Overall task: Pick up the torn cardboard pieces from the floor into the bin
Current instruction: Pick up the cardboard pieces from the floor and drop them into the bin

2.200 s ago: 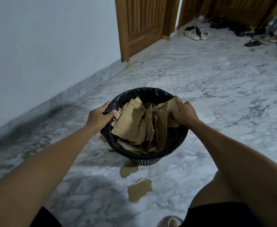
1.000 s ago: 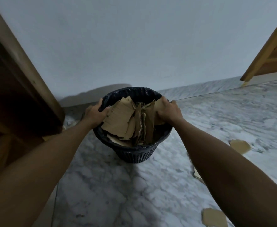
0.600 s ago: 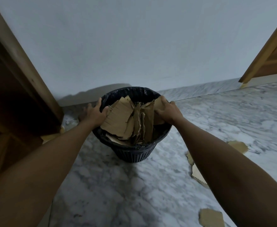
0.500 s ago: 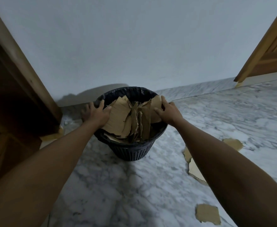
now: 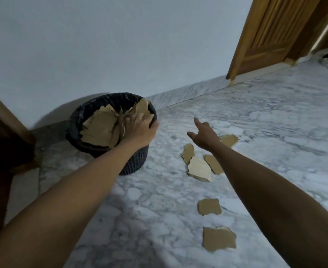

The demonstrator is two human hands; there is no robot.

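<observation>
Marble flooring (image 5: 265, 122) fills the right and lower frame, with one black bin (image 5: 134, 163) at centre left against the wall. Six torn cardboard pieces (image 5: 199, 168) can be counted on the floor, strung from mid-frame to lower right (long axes mostly running up-frame). More cardboard is stuffed upright in the bin. The left hand (image 5: 140, 130) is laid over the bin's right rim, its fingers blurred. The right hand (image 5: 204, 135), gripping the rim half a second ago, is now held in the air, fingers loose, nothing held.
</observation>
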